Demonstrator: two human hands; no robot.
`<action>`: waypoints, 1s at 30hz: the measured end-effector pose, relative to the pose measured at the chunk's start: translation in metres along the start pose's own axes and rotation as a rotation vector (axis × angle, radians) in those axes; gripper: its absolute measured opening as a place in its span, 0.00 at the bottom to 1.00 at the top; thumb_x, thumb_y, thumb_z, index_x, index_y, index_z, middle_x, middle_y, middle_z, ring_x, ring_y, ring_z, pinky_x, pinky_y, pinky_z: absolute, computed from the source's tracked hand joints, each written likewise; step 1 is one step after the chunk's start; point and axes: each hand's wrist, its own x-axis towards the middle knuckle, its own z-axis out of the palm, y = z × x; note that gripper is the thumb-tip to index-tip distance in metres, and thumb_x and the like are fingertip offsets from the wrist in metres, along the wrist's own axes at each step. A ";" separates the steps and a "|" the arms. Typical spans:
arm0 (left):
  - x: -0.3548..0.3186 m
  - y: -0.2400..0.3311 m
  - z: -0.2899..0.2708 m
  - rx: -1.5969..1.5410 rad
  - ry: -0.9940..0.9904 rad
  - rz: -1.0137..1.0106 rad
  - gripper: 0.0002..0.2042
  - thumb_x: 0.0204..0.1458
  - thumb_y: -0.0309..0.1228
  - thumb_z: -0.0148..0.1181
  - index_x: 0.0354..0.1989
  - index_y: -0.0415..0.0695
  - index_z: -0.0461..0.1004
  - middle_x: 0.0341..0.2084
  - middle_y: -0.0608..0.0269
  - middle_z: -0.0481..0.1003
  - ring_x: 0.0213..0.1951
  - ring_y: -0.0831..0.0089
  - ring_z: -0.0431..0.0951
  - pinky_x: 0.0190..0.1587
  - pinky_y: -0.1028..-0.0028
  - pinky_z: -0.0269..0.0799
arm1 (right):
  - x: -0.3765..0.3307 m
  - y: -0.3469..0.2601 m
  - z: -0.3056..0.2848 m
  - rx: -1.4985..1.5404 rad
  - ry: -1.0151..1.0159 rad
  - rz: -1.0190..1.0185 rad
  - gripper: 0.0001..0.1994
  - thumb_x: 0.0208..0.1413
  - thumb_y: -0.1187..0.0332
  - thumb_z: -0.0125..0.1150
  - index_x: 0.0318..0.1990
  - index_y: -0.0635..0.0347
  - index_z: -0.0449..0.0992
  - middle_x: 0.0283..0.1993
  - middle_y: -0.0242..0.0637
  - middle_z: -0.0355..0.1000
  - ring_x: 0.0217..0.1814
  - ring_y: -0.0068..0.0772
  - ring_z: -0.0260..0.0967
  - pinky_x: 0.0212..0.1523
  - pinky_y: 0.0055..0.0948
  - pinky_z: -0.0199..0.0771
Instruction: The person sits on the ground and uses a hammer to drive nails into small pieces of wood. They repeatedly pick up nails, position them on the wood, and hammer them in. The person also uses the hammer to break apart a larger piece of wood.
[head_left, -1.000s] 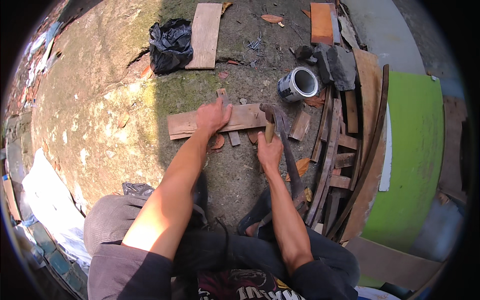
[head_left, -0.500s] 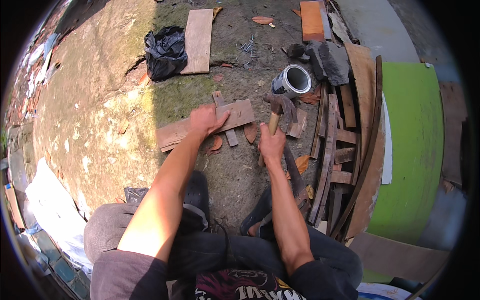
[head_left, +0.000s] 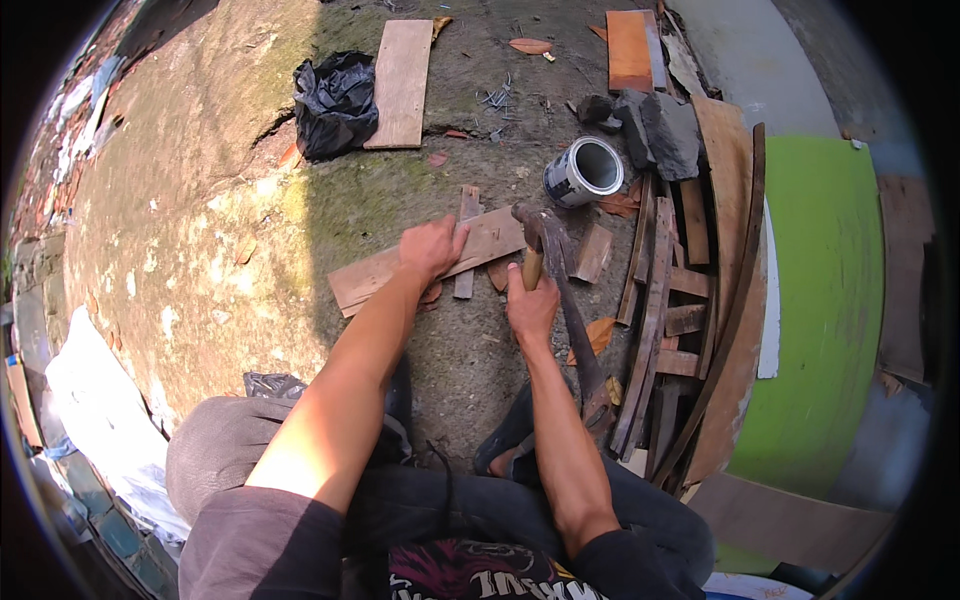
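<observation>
A wooden board (head_left: 495,236) lies at a slant across a narrower wooden strip (head_left: 466,284) on the rough ground, so the two cross. My left hand (head_left: 432,248) grips the board near its middle, with the thumb on its top face; the fingers are partly hidden. In my right hand (head_left: 533,305) is a claw hammer (head_left: 533,262), held by its wooden handle. The dark hammer head is at the board's right end; I cannot tell whether they touch. Beside the hammer lies what looks like a handsaw (head_left: 577,335), its blade running towards my right leg.
An open paint can (head_left: 563,187) stands beyond the hammer, with a short wood block (head_left: 594,252) nearer. Stones (head_left: 668,135), scrap wood strips (head_left: 655,310) and a green panel (head_left: 815,300) line the right. Farther off are loose nails (head_left: 497,97), a black plastic bag (head_left: 338,105) and a flat board (head_left: 402,85).
The board has shifted right under my left hand, and the strip below it has turned more upright in view. My right hand has brought the hammer head left to the board's end.
</observation>
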 end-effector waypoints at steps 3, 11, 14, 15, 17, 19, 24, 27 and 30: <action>-0.001 0.005 -0.001 0.006 -0.020 -0.021 0.22 0.63 0.52 0.44 0.41 0.46 0.75 0.34 0.48 0.81 0.38 0.48 0.82 0.41 0.53 0.77 | -0.010 0.004 0.007 -0.033 0.001 -0.026 0.19 0.54 0.57 0.62 0.36 0.70 0.79 0.30 0.60 0.76 0.35 0.64 0.75 0.40 0.51 0.72; 0.001 -0.004 0.007 0.011 0.018 0.019 0.22 0.63 0.53 0.43 0.42 0.47 0.75 0.30 0.45 0.81 0.34 0.46 0.82 0.38 0.51 0.77 | -0.012 0.004 0.010 -0.026 0.013 0.000 0.17 0.54 0.59 0.61 0.37 0.68 0.80 0.32 0.61 0.76 0.39 0.64 0.76 0.41 0.51 0.73; 0.005 -0.003 0.007 0.002 -0.003 0.008 0.22 0.63 0.53 0.43 0.42 0.47 0.76 0.31 0.45 0.81 0.34 0.45 0.82 0.38 0.51 0.77 | -0.002 -0.010 0.001 -0.039 -0.070 -0.010 0.18 0.54 0.58 0.60 0.37 0.68 0.80 0.34 0.62 0.76 0.41 0.65 0.75 0.42 0.52 0.73; 0.005 -0.002 0.006 -0.005 -0.003 0.011 0.22 0.63 0.53 0.44 0.42 0.47 0.76 0.31 0.45 0.81 0.34 0.45 0.82 0.38 0.51 0.77 | 0.003 -0.002 0.006 -0.088 -0.119 0.003 0.18 0.54 0.58 0.59 0.38 0.68 0.80 0.34 0.62 0.76 0.41 0.66 0.75 0.42 0.52 0.73; 0.005 0.000 0.004 0.000 -0.005 0.016 0.22 0.63 0.52 0.44 0.41 0.47 0.76 0.30 0.45 0.81 0.34 0.45 0.82 0.37 0.51 0.77 | 0.011 -0.001 0.009 -0.181 -0.198 0.040 0.19 0.55 0.57 0.59 0.39 0.68 0.80 0.34 0.62 0.76 0.42 0.66 0.75 0.43 0.52 0.73; 0.009 0.001 0.003 0.026 -0.003 0.017 0.21 0.63 0.52 0.44 0.41 0.47 0.76 0.30 0.45 0.81 0.34 0.46 0.82 0.37 0.51 0.77 | 0.018 -0.004 0.010 -0.269 -0.257 0.079 0.19 0.55 0.57 0.59 0.40 0.67 0.80 0.34 0.62 0.76 0.42 0.66 0.75 0.43 0.53 0.73; 0.005 -0.006 0.012 0.020 0.028 0.036 0.21 0.63 0.52 0.45 0.40 0.48 0.76 0.29 0.46 0.81 0.33 0.46 0.82 0.36 0.52 0.77 | -0.004 0.003 0.015 -0.143 -0.096 -0.046 0.19 0.54 0.57 0.59 0.40 0.69 0.78 0.32 0.63 0.76 0.40 0.65 0.76 0.41 0.52 0.74; 0.005 -0.005 0.009 0.029 0.030 0.031 0.21 0.63 0.53 0.45 0.40 0.48 0.76 0.29 0.46 0.81 0.32 0.47 0.82 0.35 0.52 0.77 | 0.009 -0.011 0.005 -0.214 -0.268 0.106 0.18 0.54 0.58 0.60 0.38 0.70 0.78 0.29 0.59 0.76 0.33 0.59 0.78 0.37 0.49 0.75; 0.007 0.003 0.005 0.022 0.016 0.048 0.21 0.63 0.53 0.44 0.41 0.48 0.76 0.29 0.46 0.81 0.33 0.47 0.82 0.36 0.52 0.77 | 0.034 -0.010 -0.013 -0.183 -0.325 0.173 0.16 0.56 0.60 0.61 0.35 0.69 0.77 0.22 0.47 0.75 0.20 0.43 0.76 0.24 0.42 0.74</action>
